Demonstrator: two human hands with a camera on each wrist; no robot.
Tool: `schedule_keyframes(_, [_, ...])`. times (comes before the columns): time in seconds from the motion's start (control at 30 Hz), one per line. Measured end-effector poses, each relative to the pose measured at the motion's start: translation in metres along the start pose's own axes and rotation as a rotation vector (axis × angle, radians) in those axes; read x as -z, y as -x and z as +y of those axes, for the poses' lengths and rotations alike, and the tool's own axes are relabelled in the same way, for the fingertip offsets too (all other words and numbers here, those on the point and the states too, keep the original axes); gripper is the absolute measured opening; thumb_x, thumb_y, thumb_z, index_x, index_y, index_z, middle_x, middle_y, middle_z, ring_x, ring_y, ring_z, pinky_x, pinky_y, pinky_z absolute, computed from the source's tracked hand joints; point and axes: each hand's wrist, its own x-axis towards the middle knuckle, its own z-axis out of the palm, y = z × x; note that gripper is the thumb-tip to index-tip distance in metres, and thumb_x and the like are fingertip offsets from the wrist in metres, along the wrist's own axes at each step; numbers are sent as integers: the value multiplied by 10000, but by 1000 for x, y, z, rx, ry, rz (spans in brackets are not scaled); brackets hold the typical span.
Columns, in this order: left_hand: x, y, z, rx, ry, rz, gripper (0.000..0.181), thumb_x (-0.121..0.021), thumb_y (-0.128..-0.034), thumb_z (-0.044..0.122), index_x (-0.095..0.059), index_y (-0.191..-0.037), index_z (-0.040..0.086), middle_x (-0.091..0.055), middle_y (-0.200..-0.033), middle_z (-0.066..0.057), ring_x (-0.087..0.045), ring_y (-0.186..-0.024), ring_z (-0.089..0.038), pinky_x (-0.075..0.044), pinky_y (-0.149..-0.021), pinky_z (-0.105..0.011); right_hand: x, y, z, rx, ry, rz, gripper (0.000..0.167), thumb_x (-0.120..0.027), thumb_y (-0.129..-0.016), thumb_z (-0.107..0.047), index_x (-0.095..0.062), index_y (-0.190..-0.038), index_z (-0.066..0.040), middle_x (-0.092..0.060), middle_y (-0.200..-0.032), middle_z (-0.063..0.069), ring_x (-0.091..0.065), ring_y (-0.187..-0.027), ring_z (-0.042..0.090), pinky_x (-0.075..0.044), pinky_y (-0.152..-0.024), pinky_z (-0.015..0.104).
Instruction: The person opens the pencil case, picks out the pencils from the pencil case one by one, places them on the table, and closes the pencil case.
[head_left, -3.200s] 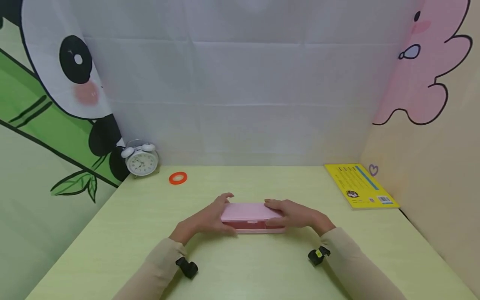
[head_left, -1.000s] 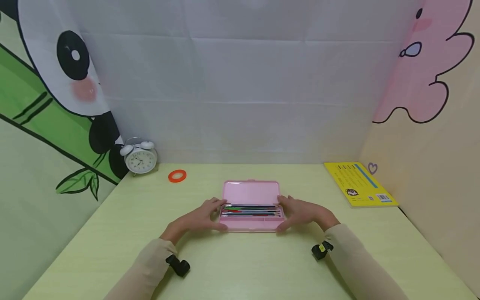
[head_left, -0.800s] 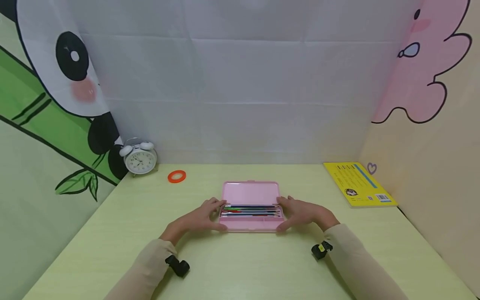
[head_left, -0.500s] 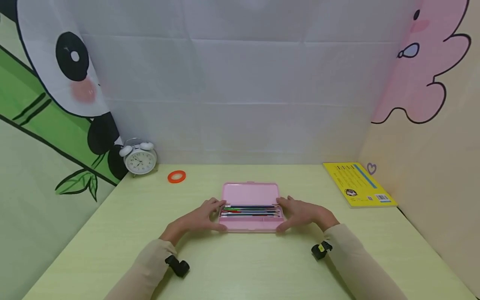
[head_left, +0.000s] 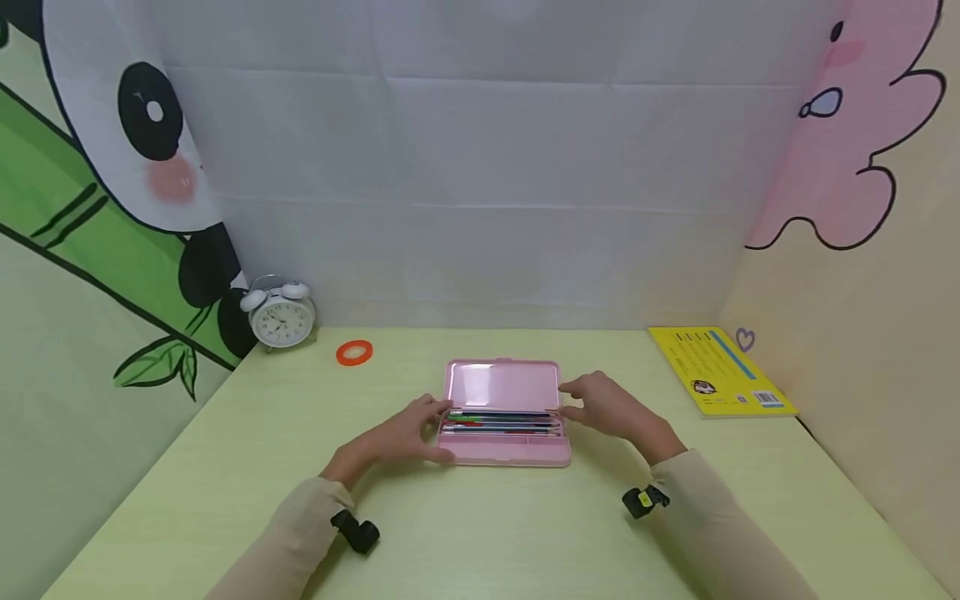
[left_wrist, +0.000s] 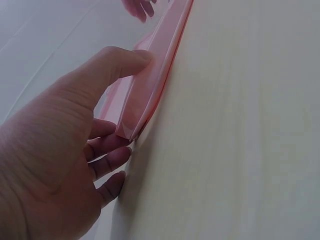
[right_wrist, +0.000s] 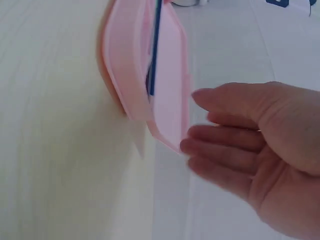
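case (head_left: 487, 452), lid (head_left: 502, 385) back, w/ pencils (head_left: 498, 423). l. grip (head_left: 400, 435): curled on l. end. r. grip (head_left: 611, 408): now off r. end, fingers parted, nil held; l. prob. steadies alone.

No words can be read in any view. The alarm clock (head_left: 280, 313) bears a ring of numerals on its dial (head_left: 282, 325); individual figures are too small to identify. The yellow book (head_left: 716, 367) carries rows of print, illegible at this size, and a barcode (head_left: 767, 397) near one corner.
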Motion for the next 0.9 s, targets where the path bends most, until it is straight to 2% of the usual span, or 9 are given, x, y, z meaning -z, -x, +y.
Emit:
schedule_keyframes(0.1, [-1, 0, -1, -5, -1, 0, 934, -823, -780, 447, -412, -1505, 27, -478, -1203, -37, -469, -1187, -255, -409, -990, -487, -8, -6, -5, 61, -19, 44, 296, -745, -889, -49, -710, -1161, 62, -722, -1082, 166, -697, -960, 274, -558, -824, 377])
schedule_keyframes(0.2, [-1, 0, -3, -8, -10, 1, 931, -824, -782, 443, -414, -1498, 13, -479, -1191, -35, -477, -1183, -257, -418, -980, -486, -16, -15, -11, 124, -18, 44, 246, -745, -874, -2, -738, -1117, 38, -729, -1006, 119, -677, -879, 193, -556, -784, 312])
schedule_keyframes(0.33, [-1, 1, -1, 0, -2, 0, 935, -830, -776, 436, -415, -1495, 6, -478, -1185, -39, -479, -1180, -265, -418, -980, -486, -22, -28, -17, 258, 96, 49, 171, -752, -864, 11, -769, -1034, 1, -714, -894, 65, -657, -804, 152, -548, -745, 281])
schedule_keyframes(0.47, [0, 0, 2, -3, -2, 6, 926, -829, -776, 445, -424, -1496, 27, -480, -1200, -41, -479, -1166, -252, -420, -973, -478, -23, -39, -23, 344, 199, 51, 115, -747, -858, 29, -782, -959, -13, -717, -872, 65, -681, -823, 186, -553, -764, 305])
schedule_keyframes(0.67, [0, 0, 2, -4, 0, 7, 914, -829, -775, 433, -431, -1490, 26, -480, -1198, -41, -476, -1162, -246, -421, -976, -474, -30, -51, -30, 369, 260, 15, 126, -723, -866, 31, -785, -975, 13, -734, -918, 106, -708, -892, 244, -553, -807, 319])
schedule_keyframes(0.9, [2, 0, 2, -12, 3, 5, 924, -828, -774, 426, -423, -1487, 2, -476, -1188, -41, -470, -1150, -240, -420, -958, -460, -36, -56, -34, 345, 325, 20, 157, -664, -860, 64, -788, -929, -5, -712, -860, 76, -687, -811, 214, -554, -765, 317])
